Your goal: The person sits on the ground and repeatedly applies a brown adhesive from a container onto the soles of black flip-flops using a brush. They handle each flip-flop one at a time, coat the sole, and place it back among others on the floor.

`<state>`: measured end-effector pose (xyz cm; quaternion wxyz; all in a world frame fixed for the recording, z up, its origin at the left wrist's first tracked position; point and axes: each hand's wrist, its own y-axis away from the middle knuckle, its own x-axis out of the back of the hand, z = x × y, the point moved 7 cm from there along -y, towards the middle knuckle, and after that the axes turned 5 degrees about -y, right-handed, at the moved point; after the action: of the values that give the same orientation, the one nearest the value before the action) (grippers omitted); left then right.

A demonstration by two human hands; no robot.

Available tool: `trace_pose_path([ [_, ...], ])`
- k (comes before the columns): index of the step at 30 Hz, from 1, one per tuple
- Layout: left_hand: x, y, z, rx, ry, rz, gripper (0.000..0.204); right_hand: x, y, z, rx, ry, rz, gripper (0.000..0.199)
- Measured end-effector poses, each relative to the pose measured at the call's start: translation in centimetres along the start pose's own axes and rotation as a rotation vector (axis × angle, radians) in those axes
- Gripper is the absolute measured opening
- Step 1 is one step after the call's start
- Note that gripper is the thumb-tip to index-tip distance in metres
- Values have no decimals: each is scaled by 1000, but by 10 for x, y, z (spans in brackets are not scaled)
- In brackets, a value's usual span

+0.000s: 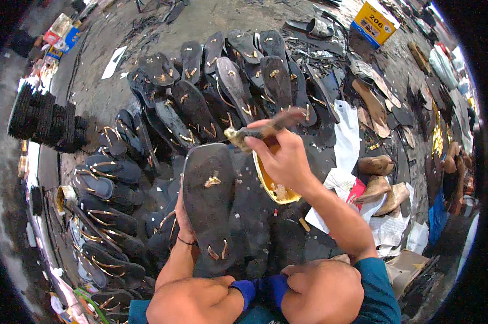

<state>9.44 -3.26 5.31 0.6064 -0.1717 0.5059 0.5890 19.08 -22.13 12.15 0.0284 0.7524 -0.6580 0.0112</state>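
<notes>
My left hand (183, 216) grips a dark flip-flop sole (207, 202) by its left edge, underside up. Gold strap ends poke through it near the toe and the heel. Raised beyond its upper right, my right hand (280, 159) is closed around a brush (245, 135) with a crusted, yellowish tip. The tip is apart from the sole, and motion blurs part of the handle. Just under that hand stands a yellow-rimmed tub (271, 197) with pale, sticky-looking residue inside; the hand hides some of it.
Several dark sandals (195, 108) lie underside up ahead, and more with gold straps (111, 216) line the left. A black stack of soles (47, 121) stands far left. Wooden shoe lasts (376, 189) and white paper (346, 135) lie at right, a yellow-blue box (374, 24) beyond.
</notes>
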Motion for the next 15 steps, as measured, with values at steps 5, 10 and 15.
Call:
trace_pose_path([
  [5, 25, -12, 3, -18, -61, -26, 76, -53, 74, -13, 251, 43, -309, 24],
  [10, 6, -1, -25, 2, -263, 42, 66, -11, -3, -13, 225, 125, 54, 19],
  [15, -1, 1, -3, -111, -79, -24, 68, -13, 10, -2, 223, -254, 42, 20],
])
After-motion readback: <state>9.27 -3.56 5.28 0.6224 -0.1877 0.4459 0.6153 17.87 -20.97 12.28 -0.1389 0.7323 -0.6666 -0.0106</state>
